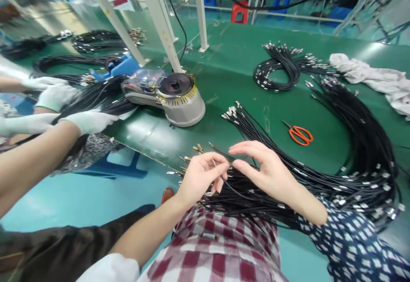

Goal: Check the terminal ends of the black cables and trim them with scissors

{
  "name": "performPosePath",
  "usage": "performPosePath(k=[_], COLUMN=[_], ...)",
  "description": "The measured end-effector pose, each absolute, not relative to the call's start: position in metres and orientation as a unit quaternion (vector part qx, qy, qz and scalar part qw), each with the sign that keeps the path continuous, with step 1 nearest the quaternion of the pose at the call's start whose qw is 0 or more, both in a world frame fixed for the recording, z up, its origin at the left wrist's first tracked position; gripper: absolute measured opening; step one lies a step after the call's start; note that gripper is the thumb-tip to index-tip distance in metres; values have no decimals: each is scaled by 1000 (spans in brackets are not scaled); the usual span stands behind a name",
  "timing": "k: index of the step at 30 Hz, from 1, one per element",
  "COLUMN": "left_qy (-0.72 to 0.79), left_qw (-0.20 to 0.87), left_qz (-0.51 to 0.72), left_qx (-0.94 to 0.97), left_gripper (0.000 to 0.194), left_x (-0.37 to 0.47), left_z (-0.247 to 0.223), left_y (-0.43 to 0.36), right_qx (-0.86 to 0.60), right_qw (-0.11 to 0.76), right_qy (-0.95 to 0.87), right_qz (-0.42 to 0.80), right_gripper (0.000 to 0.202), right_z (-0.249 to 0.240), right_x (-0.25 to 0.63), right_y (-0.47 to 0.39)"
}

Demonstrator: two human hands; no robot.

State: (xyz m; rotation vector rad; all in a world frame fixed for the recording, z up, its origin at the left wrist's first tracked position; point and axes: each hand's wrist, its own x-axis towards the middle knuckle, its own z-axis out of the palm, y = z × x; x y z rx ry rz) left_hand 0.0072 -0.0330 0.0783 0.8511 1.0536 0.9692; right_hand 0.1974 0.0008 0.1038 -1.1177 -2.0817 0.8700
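Note:
My left hand (205,172) is closed in a pinch on a thin black cable (233,190) near its end. The tiny part at the fingertips is too small to make out. My right hand (263,169) is beside it, thumb and fingers apart, with the thumb tip close to the left fingertips; whether it touches the cable I cannot tell. Below both hands a thick bundle of black cables (323,184) with white tags lies along the table's front edge. Some cable ends with yellowish and metal tips (188,159) stick out left of my left hand.
Orange-handled scissors (300,135) lie beyond my right hand. A round tape dispenser (184,103) stands by the table posts. Coiled cables (277,75) and a white cloth (371,77) are farther back. At left, co-workers' gloved hands (88,122) handle another black cable bundle.

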Motion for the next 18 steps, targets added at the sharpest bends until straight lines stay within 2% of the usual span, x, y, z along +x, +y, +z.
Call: performPosePath(k=[3,5,9,13,18], left_qy=[468,460,401,336,323], left_qw=[671,676,718,774,769], left_qz=[429,437,469,484,514], left_qx=[384,374,321,233,198], left_gripper=[25,25,41,32,23], left_x=[7,7,6,10,24], left_z=[77,78,82,81,74], left_y=[-35,-36,-35,-33,-33], right_qx=[-412,-415,-453,-468,-481], right_qw=[265,270,357,420,490], right_qy=[-813,-809,-723,-603,-405], right_qz=[316,316,380,490,604], right_gripper=[13,16,15,15,17], right_z=[109,110,110,101,65], right_x=[193,193,198,196,185], right_y=[5,6,6,0,-15])
